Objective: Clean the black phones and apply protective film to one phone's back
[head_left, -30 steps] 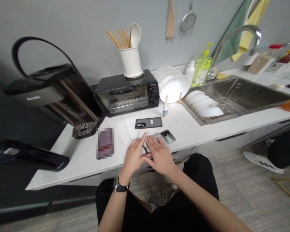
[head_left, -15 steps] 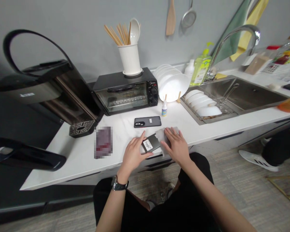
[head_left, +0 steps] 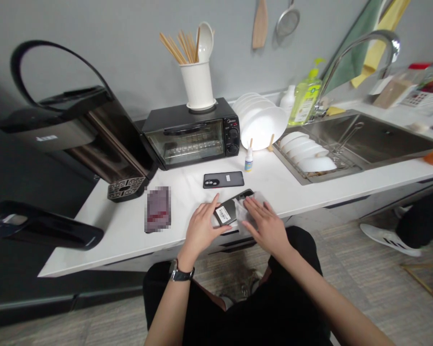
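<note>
A dark phone (head_left: 232, 209) with a white label lies at the counter's front edge. My left hand (head_left: 203, 225), with a watch on its wrist, rests at the phone's left end, thumb and fingers spread around that corner. A thin whitish cloth (head_left: 242, 217) lies over the phone's right part. On this cloth my right hand (head_left: 265, 221) presses down with its fingers extended. Just behind the phone is a dark phone case (head_left: 223, 179) with camera holes. A small white bottle (head_left: 248, 160) stands beyond the case.
A pixelated purplish item (head_left: 158, 210) lies to the left. Along the wall stand a black dispenser (head_left: 90, 129), a toaster oven (head_left: 192, 139) and a rack of white plates (head_left: 261, 127). The sink (head_left: 378, 139) is at right. A person's shoe (head_left: 388, 239) shows below.
My right hand has slid slightly rightward with the cloth, and more of the phone's upper right end now shows. The view has shifted a little. My left hand keeps its place at the phone.
</note>
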### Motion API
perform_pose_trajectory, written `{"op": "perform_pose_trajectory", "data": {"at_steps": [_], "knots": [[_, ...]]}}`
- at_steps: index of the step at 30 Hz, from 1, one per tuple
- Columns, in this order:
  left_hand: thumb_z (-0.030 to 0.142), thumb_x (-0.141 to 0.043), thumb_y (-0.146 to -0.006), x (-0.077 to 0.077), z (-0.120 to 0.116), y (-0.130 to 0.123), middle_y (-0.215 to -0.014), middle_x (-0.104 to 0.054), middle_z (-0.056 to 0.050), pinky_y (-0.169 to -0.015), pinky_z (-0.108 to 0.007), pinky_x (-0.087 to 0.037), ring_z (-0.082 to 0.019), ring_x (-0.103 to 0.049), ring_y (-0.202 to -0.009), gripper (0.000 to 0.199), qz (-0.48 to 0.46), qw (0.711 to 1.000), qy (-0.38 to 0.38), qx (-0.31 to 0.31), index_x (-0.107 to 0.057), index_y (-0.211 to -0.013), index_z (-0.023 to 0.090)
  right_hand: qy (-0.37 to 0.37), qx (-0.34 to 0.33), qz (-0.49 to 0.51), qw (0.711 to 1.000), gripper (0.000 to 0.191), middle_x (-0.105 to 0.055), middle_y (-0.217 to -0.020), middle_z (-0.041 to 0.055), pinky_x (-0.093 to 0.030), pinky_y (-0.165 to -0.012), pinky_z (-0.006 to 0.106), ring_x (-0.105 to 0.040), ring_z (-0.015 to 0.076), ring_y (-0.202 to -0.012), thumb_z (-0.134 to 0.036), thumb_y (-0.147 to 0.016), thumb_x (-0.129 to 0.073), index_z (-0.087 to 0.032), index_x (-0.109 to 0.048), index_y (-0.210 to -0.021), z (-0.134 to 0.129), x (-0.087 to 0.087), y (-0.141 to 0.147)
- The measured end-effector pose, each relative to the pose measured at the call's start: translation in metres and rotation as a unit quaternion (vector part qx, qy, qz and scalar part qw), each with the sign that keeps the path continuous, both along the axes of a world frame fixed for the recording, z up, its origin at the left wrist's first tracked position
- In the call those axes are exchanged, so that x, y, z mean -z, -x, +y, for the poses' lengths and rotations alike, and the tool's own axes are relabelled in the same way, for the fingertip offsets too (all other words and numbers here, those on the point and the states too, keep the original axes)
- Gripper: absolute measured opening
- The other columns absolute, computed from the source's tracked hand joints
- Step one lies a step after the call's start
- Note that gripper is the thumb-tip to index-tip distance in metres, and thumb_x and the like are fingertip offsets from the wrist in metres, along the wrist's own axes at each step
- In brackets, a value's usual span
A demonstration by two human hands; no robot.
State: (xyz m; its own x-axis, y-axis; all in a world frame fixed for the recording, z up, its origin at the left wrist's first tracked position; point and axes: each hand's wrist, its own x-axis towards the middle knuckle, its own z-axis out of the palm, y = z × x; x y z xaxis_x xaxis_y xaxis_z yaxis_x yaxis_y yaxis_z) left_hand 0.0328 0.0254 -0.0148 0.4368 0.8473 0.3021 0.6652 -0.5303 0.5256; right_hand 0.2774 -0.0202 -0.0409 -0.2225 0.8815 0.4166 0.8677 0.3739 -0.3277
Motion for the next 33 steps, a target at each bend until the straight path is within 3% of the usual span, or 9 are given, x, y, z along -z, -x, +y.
{"op": "perform_pose_trajectory", "data": {"at_steps": [4,9,12,17,20,23,27,30,33], "knots": [[0.036,-0.091,-0.077,0.001,0.0,-0.002,-0.134,-0.068,-0.006,-0.108,-0.045,-0.048,-0.029,-0.06,-0.12,0.114,-0.001,1.0,0.008,-0.002,-0.022,-0.167,0.035,-0.017,0.083,0.005,0.996,0.063,-0.052,-0.158,0.0182,-0.031,-0.125,0.06,-0.047,0.0361,-0.149,-0.051,-0.108,-0.048,-0.009,-0.051,-0.155,0.032,-0.001,0.004],[0.025,-0.079,-0.088,0.003,0.002,0.0,-0.134,-0.066,-0.01,-0.105,-0.045,-0.049,-0.029,-0.059,-0.12,0.099,0.019,1.0,-0.003,0.005,-0.02,-0.168,0.029,-0.007,-0.018,0.03,0.999,0.067,-0.052,-0.158,0.0215,-0.03,-0.128,0.057,-0.045,0.035,-0.151,-0.053,-0.105,-0.052,-0.004,-0.054,-0.151,0.02,-0.006,0.076],[0.023,-0.076,-0.089,0.003,0.002,0.001,-0.133,-0.067,-0.01,-0.105,-0.046,-0.049,-0.029,-0.059,-0.118,0.097,0.031,1.0,0.001,0.004,-0.021,-0.168,0.029,0.003,-0.065,0.039,0.997,0.069,-0.048,-0.161,0.0199,-0.031,-0.128,0.055,-0.042,0.0322,-0.153,-0.052,-0.105,-0.053,-0.005,-0.048,-0.156,-0.007,-0.007,0.09],[0.031,-0.089,-0.08,0.001,0.002,0.0,-0.134,-0.068,-0.007,-0.108,-0.047,-0.048,-0.03,-0.059,-0.121,0.112,0.008,1.0,0.005,0.0,-0.02,-0.168,0.033,0.014,-0.083,0.019,0.996,0.058,-0.049,-0.163,0.01,-0.033,-0.127,0.055,-0.042,0.0273,-0.154,-0.043,-0.109,-0.049,-0.02,-0.043,-0.161,-0.024,-0.001,0.034],[0.037,-0.092,-0.077,0.0,0.002,-0.001,-0.134,-0.069,-0.007,-0.108,-0.046,-0.048,-0.03,-0.06,-0.12,0.115,-0.003,1.0,0.007,0.0,-0.021,-0.167,0.034,-0.004,0.003,0.0,1.0,0.058,-0.048,-0.163,0.0126,-0.034,-0.125,0.056,-0.044,0.0299,-0.153,-0.044,-0.109,-0.047,-0.017,-0.043,-0.161,-0.004,0.003,-0.006],[0.037,-0.091,-0.078,0.0,0.001,-0.003,-0.135,-0.069,-0.006,-0.107,-0.046,-0.047,-0.03,-0.06,-0.12,0.114,0.001,1.0,0.011,0.0,-0.021,-0.167,0.035,-0.02,0.095,-0.005,0.995,0.061,-0.054,-0.157,0.0178,-0.033,-0.124,0.059,-0.046,0.0351,-0.15,-0.049,-0.109,-0.047,-0.01,-0.051,-0.155,0.028,0.004,-0.017],[0.032,-0.088,-0.081,0.001,0.001,-0.003,-0.134,-0.069,-0.006,-0.107,-0.047,-0.048,-0.03,-0.06,-0.12,0.11,0.003,1.0,0.012,-0.004,-0.02,-0.168,0.034,-0.022,0.095,-0.004,0.995,0.069,-0.055,-0.155,0.0231,-0.032,-0.124,0.061,-0.044,0.0401,-0.151,-0.056,-0.106,-0.049,-0.003,-0.057,-0.148,0.046,-0.002,0.027],[0.021,-0.078,-0.087,0.002,0.001,0.0,-0.132,-0.067,-0.009,-0.106,-0.045,-0.049,-0.029,-0.059,-0.118,0.1,0.01,1.0,0.003,0.007,-0.02,-0.168,0.031,-0.009,-0.004,0.008,1.0,0.068,-0.052,-0.157,0.023,-0.034,-0.126,0.055,-0.047,0.0347,-0.15,-0.052,-0.107,-0.049,-0.002,-0.052,-0.152,0.028,-0.007,0.072],[0.019,-0.074,-0.089,0.001,0.001,0.001,-0.133,-0.065,-0.01,-0.104,-0.045,-0.05,-0.029,-0.058,-0.119,0.097,0.02,1.0,0.004,0.014,-0.019,-0.169,0.03,0.001,-0.058,0.024,0.998,0.069,-0.047,-0.161,0.0202,-0.033,-0.127,0.055,-0.043,0.0324,-0.153,-0.051,-0.106,-0.052,-0.006,-0.045,-0.158,0.0,-0.008,0.085]]}}
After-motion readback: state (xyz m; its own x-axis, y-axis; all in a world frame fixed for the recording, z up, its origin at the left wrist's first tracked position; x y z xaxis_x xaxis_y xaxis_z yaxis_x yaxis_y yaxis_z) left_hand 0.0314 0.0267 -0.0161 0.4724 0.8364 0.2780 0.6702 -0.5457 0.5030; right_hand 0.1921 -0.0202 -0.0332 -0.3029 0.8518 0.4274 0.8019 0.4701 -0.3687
